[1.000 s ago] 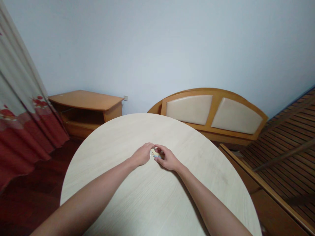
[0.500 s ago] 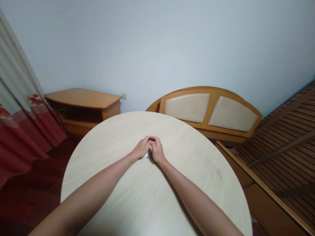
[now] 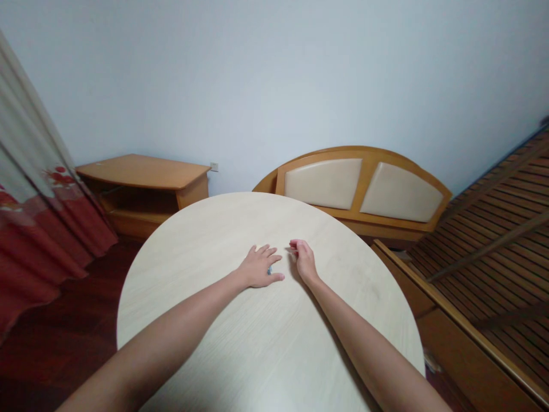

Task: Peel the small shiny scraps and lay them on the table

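Observation:
My left hand (image 3: 258, 267) is spread palm down over the round table (image 3: 223, 337), fingers apart. Beneath it lies a small object, mostly hidden; a bluish-grey bit (image 3: 270, 270) shows between thumb and forefinger. A pale yellowish bit (image 3: 258, 248) peeks out past the far fingers; whether the two belong together cannot be made out. To the right, separated by a short gap, my right hand (image 3: 304, 261) hovers on its side just above the tabletop. Its fingers are loosely bent toward the left, and nothing is visible in them.
Behind the table stand a low wooden cabinet (image 3: 146, 171) on the left and an arched headboard (image 3: 366, 189) with cream panels. A wooden bed rail (image 3: 463, 332) and slatted frame (image 3: 501, 252) run along the right. Red and white curtains (image 3: 47, 229) hang at the left.
My hands were together, fingers cupped around a small pale object. Now they are apart: the left lies spread over the spot, and the right has moved off to the right.

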